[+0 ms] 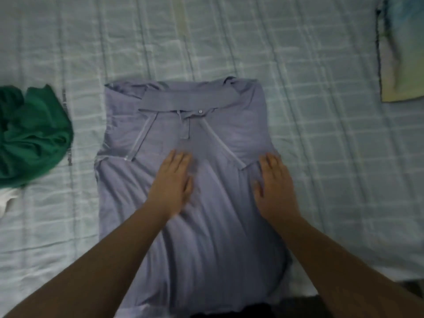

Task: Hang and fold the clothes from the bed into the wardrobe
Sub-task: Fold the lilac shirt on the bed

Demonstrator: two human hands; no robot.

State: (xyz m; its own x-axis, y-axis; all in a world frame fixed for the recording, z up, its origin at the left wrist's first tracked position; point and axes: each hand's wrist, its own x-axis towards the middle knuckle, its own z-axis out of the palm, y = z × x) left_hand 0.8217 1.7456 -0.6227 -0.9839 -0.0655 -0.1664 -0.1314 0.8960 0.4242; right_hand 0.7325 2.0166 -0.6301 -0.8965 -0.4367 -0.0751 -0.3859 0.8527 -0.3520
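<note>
On the bed (298, 65), both hands, left (174, 180) and right (274, 184), press flat, fingers straight, on the lavender polo shirt (206, 237).

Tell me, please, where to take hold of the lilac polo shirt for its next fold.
Probably the near hem, pinched at both corners from your side: the shirt lies flat, sleeves folded in, collar away from you.

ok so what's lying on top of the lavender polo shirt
Both hands rest flat on the lavender polo shirt: left hand near the middle, right hand by its right edge. Its own sleeves are folded over the front. The cloth beneath the palms is hidden.
</note>
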